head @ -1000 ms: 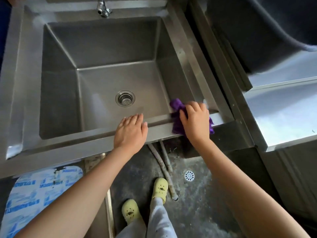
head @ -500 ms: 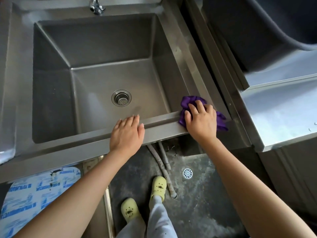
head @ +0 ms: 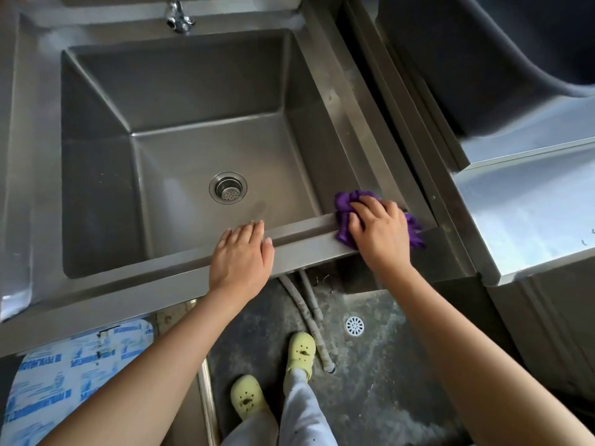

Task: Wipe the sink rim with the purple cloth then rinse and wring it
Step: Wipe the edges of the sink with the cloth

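A crumpled purple cloth (head: 345, 206) lies on the front right corner of the steel sink rim (head: 301, 230). My right hand (head: 380, 235) lies flat on top of it and presses it onto the rim, fingers spread; cloth shows past the fingertips and to the right of the hand. My left hand (head: 241, 257) rests palm down on the front rim, a little left of the cloth, with straight fingers reaching the inner edge. It holds nothing.
The sink basin is deep, with a round drain strainer (head: 228, 187) in its floor and a faucet (head: 177, 19) at the back. A steel counter (head: 528, 214) stands to the right. Below are hoses (head: 309, 310), a floor drain (head: 354, 326) and my feet in yellow clogs.
My right hand has slid the cloth rightward along the front rim into the right corner. My left hand has stayed flat on the rim.
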Demonstrator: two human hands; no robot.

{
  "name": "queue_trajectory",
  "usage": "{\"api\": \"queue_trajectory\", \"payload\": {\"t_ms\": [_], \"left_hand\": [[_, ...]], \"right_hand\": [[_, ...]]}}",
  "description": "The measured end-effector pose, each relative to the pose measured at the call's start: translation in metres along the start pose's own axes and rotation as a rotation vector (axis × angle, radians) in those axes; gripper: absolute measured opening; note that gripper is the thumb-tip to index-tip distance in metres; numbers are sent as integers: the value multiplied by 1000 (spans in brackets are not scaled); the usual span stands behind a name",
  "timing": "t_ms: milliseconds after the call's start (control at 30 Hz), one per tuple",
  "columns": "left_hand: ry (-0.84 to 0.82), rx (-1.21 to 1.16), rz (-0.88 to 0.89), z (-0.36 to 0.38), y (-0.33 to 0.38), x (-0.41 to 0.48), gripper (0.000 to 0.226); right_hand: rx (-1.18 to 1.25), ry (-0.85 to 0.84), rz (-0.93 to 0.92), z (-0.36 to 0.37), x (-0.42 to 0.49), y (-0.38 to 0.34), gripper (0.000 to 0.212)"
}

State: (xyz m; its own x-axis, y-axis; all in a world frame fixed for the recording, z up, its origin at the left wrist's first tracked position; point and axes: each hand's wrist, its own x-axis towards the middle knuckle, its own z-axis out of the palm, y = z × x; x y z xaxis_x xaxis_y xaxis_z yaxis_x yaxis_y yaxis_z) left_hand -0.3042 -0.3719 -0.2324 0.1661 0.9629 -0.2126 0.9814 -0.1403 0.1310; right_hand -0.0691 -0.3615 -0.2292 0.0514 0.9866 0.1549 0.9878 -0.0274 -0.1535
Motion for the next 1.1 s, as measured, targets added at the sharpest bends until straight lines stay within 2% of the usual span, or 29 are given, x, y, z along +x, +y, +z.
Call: {"api": "queue_trajectory", "payload": {"t_ms": [167,400,500,633,700,800,867,967,1033,1100], "left_hand": [[28,-17,-7,2,0,0,69],[-1,-32,-15,2,1,1,63],[-7,-40,-20,1,2,1,63],[12,-69,-1,1,0,3,73],[29,-192,-23,-4,0,3,69],[-19,-573,-124,-25,3,1,49],[-76,-775,-165,-37,10,3,40],[-146,-1057,-137,-43,35,15,43],[-197,-1224,-141,-44,54,25,46],[-209,-1282,-111,-42,64,34,51]], "right_hand": [[-105,-25,64,3,13,29,42],[-168,-10,174,4,3,0,43],[-74,10,142,5,-9,-28,35],[209,19,-23,10,-27,-93,30],[262,-23,-112,11,-25,-108,31],[413,-32,-173,4,-14,-95,25],[611,-38,9,-10,-7,-88,20],[820,-59,358,-24,3,-85,18],[951,-127,493,-28,7,-79,19],[1082,-176,538,-32,10,-69,25]]}}
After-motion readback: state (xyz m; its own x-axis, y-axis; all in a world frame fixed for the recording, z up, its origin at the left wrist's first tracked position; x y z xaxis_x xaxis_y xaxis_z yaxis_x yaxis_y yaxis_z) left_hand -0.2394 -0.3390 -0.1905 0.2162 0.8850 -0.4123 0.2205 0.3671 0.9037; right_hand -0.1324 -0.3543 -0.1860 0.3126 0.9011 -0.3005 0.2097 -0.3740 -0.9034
